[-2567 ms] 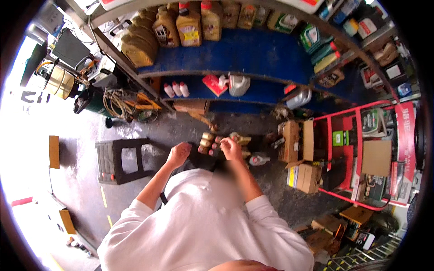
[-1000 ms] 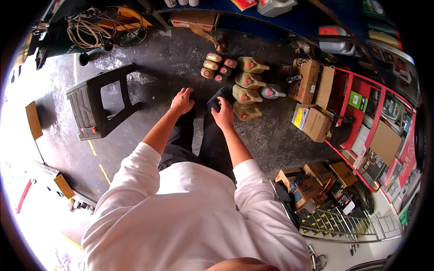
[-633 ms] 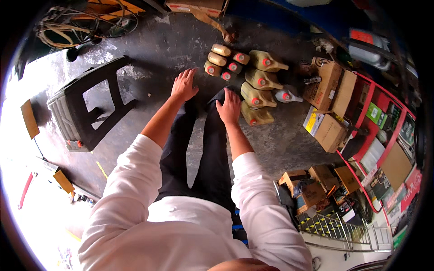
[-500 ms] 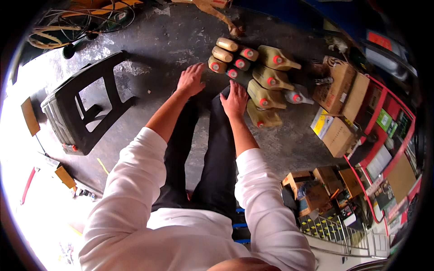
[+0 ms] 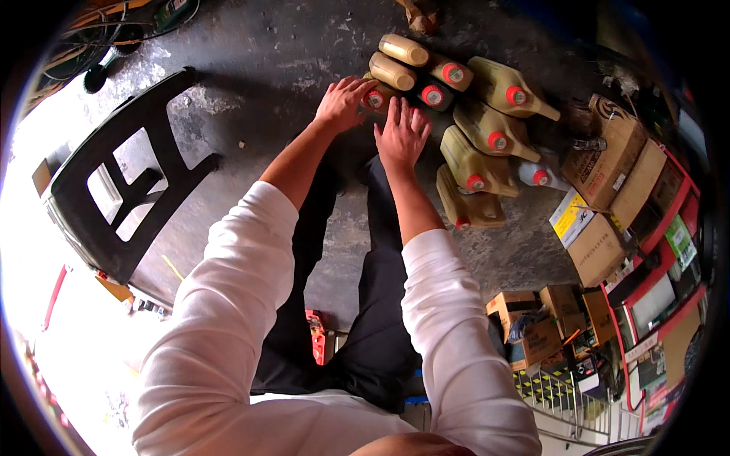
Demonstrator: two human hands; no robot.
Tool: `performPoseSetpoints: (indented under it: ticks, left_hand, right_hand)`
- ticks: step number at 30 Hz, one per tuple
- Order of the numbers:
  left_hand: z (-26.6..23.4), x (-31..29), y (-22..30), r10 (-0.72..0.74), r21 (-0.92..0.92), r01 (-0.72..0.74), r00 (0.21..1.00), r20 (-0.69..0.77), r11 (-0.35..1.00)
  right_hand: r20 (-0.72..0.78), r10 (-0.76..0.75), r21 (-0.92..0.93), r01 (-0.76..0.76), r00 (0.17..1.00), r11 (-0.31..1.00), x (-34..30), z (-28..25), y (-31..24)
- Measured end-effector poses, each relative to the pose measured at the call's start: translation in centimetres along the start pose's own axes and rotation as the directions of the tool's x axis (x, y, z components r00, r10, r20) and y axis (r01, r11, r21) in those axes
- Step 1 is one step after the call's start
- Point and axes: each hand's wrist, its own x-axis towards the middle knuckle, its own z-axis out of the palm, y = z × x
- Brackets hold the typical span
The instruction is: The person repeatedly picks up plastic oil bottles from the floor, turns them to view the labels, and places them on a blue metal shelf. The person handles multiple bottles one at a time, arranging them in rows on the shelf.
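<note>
A group of short beige bottles stands ahead of me, among them a red-capped bottle (image 5: 378, 99) at its near left corner. My left hand (image 5: 341, 106) is at that bottle's left side with fingers stretched; whether it touches cannot be told. My right hand (image 5: 401, 138), fingers spread, reaches over the near edge of the group and hides part of it. Just beyond it stands a dark bottle (image 5: 435, 96) with a red cap. Two pale bottles (image 5: 403, 50) lie or lean at the back. On the right are several larger yellowish jugs (image 5: 498, 129) with red caps.
A black plastic frame (image 5: 125, 182) lies on the floor at left. Cardboard boxes (image 5: 608, 167) and a red rack (image 5: 669, 258) stand at right, more boxes (image 5: 536, 334) lower right. A red object (image 5: 315, 334) shows between my legs. Cables (image 5: 114, 30) lie at far left.
Both hands have moved forward to the bottles, the left also toward the right. My view has shifted, so the bottles and jugs appear larger and farther right. A red-capped bottle is now hidden by my right hand.
</note>
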Motion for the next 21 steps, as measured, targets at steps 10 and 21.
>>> performPoseSetpoints:
  ticks: [10, 21]
  left_hand:
    - [0.9, 1.8, -0.6, 0.068, 0.037, -0.066, 0.996, -0.054, 0.997]
    - [0.6, -0.1, 0.2, -0.021, 0.003, 0.021, 0.995, -0.093, 1.0]
  right_hand:
    - [-0.033, -0.008, -0.033, 0.007, 0.999, 0.999, 0.2, 1.4, 0.3]
    - [0.014, -0.058, 0.107, 0.056, 0.998, 0.993, 0.2, -0.6, 0.6]
